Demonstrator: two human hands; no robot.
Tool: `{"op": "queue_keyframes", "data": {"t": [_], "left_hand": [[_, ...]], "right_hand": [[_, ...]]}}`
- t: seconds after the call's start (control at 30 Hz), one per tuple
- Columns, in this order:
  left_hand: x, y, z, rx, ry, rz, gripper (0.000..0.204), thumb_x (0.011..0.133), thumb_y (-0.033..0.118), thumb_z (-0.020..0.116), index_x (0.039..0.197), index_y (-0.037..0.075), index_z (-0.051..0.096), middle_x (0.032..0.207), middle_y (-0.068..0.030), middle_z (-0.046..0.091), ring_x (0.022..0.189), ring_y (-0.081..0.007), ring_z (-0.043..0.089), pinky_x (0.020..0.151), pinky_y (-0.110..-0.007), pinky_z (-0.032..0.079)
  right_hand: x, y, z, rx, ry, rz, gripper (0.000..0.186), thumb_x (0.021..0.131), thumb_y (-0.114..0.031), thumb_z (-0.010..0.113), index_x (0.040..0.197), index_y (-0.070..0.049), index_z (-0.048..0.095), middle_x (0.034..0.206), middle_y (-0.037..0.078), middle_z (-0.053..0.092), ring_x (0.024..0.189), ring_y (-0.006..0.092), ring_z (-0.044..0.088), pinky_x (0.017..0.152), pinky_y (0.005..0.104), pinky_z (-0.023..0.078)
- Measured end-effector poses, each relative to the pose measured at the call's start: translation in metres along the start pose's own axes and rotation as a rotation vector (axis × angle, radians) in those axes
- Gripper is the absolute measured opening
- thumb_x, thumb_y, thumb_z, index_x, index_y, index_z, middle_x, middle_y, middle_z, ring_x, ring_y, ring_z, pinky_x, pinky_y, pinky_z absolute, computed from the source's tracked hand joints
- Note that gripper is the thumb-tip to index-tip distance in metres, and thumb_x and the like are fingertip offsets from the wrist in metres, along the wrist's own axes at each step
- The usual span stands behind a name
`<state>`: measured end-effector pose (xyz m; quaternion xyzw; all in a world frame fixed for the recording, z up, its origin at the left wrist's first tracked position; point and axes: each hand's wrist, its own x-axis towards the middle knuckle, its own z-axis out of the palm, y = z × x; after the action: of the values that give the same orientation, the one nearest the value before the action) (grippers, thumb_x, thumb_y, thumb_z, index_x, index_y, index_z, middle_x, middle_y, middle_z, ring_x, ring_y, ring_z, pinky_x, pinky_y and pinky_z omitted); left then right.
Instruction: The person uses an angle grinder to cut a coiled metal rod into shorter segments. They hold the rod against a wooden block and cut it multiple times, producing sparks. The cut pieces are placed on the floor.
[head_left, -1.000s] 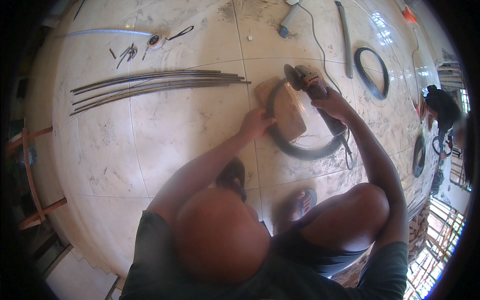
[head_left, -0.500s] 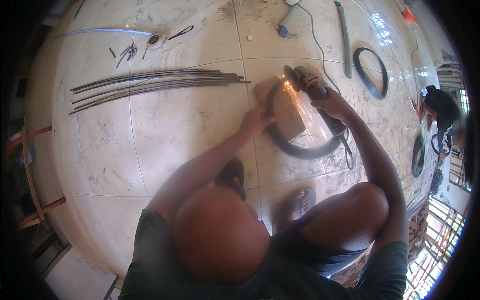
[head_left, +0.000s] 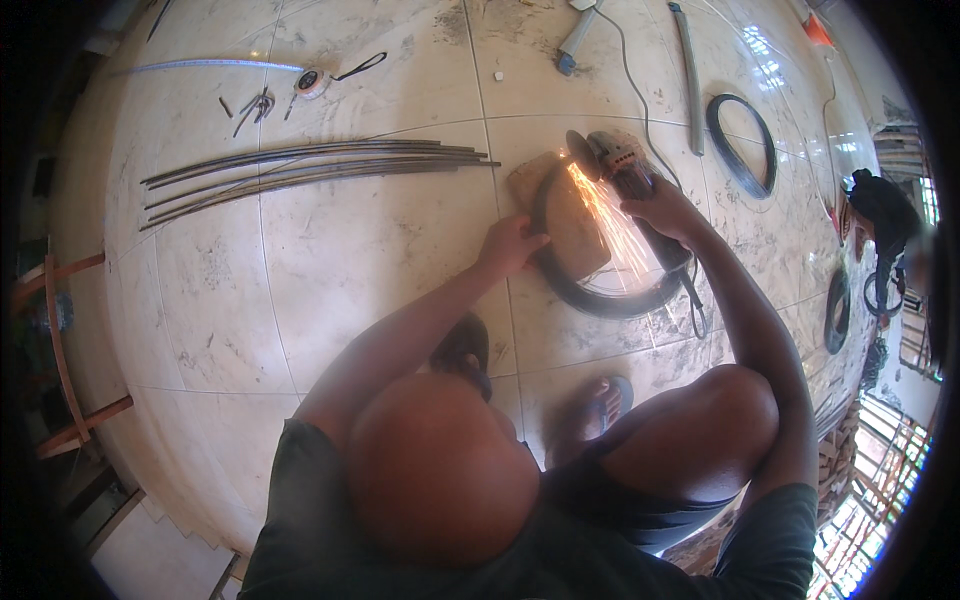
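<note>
My right hand (head_left: 662, 212) is wrapped round the body of an angle grinder (head_left: 626, 172). Its disc (head_left: 580, 156) meets the far side of a dark wire coil (head_left: 600, 303), and bright orange sparks (head_left: 612, 225) stream from there toward me. The coil lies partly over a brown wooden block (head_left: 577, 232) on the tiled floor. On the coil's left side, my left hand (head_left: 513, 246) grips it with closed fingers. Glare and sparks hide the exact point of contact.
Several thin metal rods (head_left: 320, 165) lie to the left. Beyond them are an extended tape measure (head_left: 313, 82) and short rod pieces (head_left: 262, 104). The grinder's cord (head_left: 647, 120) runs away past a grey tube (head_left: 690, 80). Another coil (head_left: 742, 147) lies right; a person (head_left: 882, 215) is at far right.
The spark stream has grown brighter and denser, reaching the near side of the coil. The grinder has shifted very slightly; both hands keep their holds.
</note>
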<state>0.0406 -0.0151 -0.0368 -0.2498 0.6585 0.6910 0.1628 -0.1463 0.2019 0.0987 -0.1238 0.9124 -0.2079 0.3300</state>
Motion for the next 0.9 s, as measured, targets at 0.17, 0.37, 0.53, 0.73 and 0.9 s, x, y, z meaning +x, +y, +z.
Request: {"op": "queue_keyframes", "data": {"t": [0.17, 0.37, 0.53, 0.73, 0.9], "left_hand": [[0.003, -0.004, 0.001, -0.009, 0.008, 0.019, 0.025, 0.097, 0.016, 0.073, 0.111, -0.002, 0.062, 0.086, -0.0078, 0.070, 0.067, -0.0147, 0.072, 0.057, -0.028, 0.062], [0.002, -0.004, 0.002, 0.026, 0.017, 0.017, 0.025, 0.097, 0.016, 0.074, 0.107, -0.002, 0.061, 0.084, -0.0089, 0.070, 0.067, -0.0158, 0.073, 0.056, -0.028, 0.062], [0.002, -0.008, 0.002, -0.027, 0.019, 0.016, 0.024, 0.097, 0.016, 0.074, 0.105, -0.002, 0.060, 0.082, -0.0079, 0.068, 0.064, -0.0156, 0.072, 0.055, -0.029, 0.062], [0.000, 0.000, 0.004, -0.042, 0.014, -0.002, 0.024, 0.096, 0.017, 0.074, 0.104, -0.001, 0.059, 0.081, -0.0074, 0.067, 0.062, -0.0152, 0.070, 0.053, -0.029, 0.061], [-0.001, 0.000, 0.001, -0.009, 0.012, 0.021, 0.025, 0.096, 0.017, 0.075, 0.103, -0.001, 0.059, 0.081, -0.0071, 0.066, 0.063, -0.0152, 0.070, 0.053, -0.029, 0.061]], "right_hand": [[0.006, 0.003, 0.001, -0.025, 0.011, -0.008, 0.059, 0.082, -0.030, 0.079, 0.127, 0.002, 0.061, 0.101, 0.016, 0.072, 0.090, 0.0236, 0.070, 0.083, 0.0386, 0.055], [0.007, 0.000, -0.001, -0.022, 0.008, -0.013, 0.057, 0.082, -0.030, 0.079, 0.127, 0.001, 0.061, 0.101, 0.015, 0.073, 0.089, 0.0222, 0.070, 0.082, 0.0381, 0.055], [0.002, -0.009, 0.000, 0.009, 0.004, 0.006, 0.055, 0.084, -0.027, 0.079, 0.127, 0.002, 0.060, 0.099, 0.014, 0.073, 0.087, 0.0215, 0.070, 0.081, 0.0376, 0.055], [0.010, 0.004, 0.000, 0.025, 0.011, -0.039, 0.054, 0.083, -0.028, 0.078, 0.124, 0.002, 0.061, 0.096, 0.013, 0.072, 0.085, 0.0208, 0.070, 0.079, 0.0367, 0.055], [0.009, -0.001, 0.001, 0.014, 0.008, -0.045, 0.053, 0.081, -0.028, 0.078, 0.122, 0.002, 0.062, 0.096, 0.013, 0.072, 0.084, 0.0202, 0.070, 0.079, 0.0363, 0.055]]}}
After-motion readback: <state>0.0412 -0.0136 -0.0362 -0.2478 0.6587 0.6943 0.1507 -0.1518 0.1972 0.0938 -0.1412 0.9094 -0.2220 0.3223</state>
